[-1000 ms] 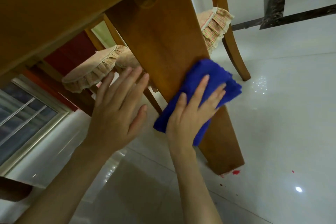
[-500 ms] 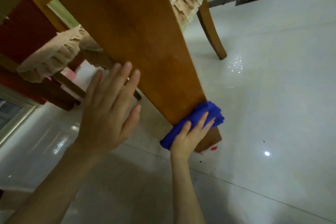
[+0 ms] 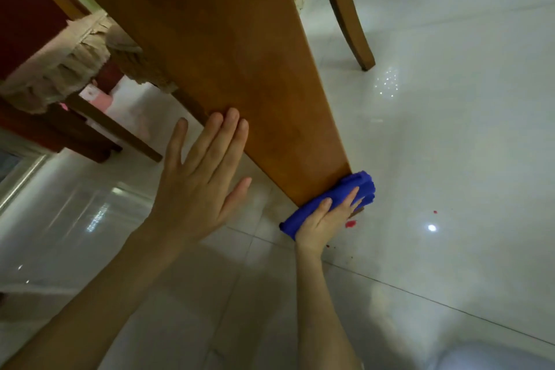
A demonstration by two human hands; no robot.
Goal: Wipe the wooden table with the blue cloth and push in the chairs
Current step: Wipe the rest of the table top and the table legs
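Low down, right hand (image 3: 326,221) pressing blue cloth (image 3: 357,189), table leg (image 3: 228,48)

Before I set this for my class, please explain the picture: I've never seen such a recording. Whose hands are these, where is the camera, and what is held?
No machine here: a person works with bare hands. One wide-angle camera on their head looks forward and down, so the arms enter from the bottom edge. The big brown slab is a leg of the wooden table, seen from low down. The right hand presses the blue cloth against the foot of that leg; its fingers lie straight, so this is a press, not a closed grip. The left hand is open, fingertips at the leg's edge, holding nothing. Behind stand chairs with frilled seat covers, on a glossy white tiled floor with a few red specks.
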